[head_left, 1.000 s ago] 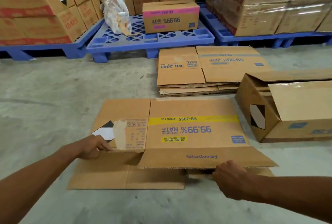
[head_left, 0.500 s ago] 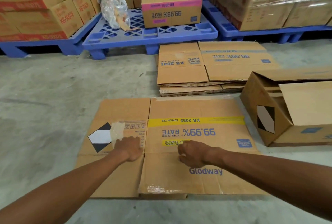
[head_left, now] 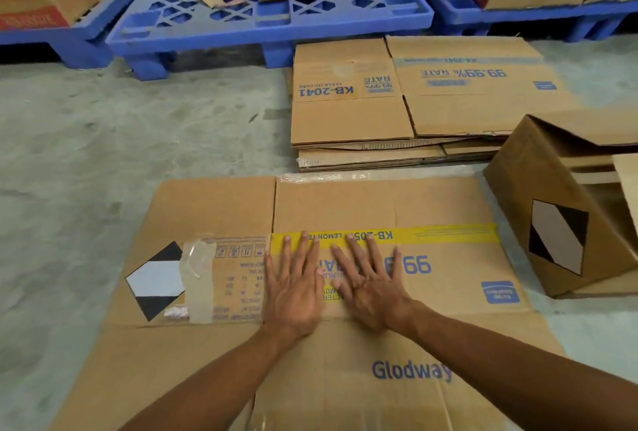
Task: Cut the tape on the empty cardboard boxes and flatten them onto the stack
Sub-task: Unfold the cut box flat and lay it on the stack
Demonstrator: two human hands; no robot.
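Head view: both hands, left hand (head_left: 293, 292) and right hand (head_left: 371, 289), lie side by side, fingers spread, gripping nothing, pressing the flattened box (head_left: 431, 209) to the floor, likely to crease it; the stack (head_left: 352, 120) waits just beyond.

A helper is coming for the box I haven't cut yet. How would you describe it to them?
On the concrete floor, right of the flattened box under both hands, lies the uncut box. Unlike the flat stack behind, it keeps its shape, tipped on its side, black-and-white diamond label showing.
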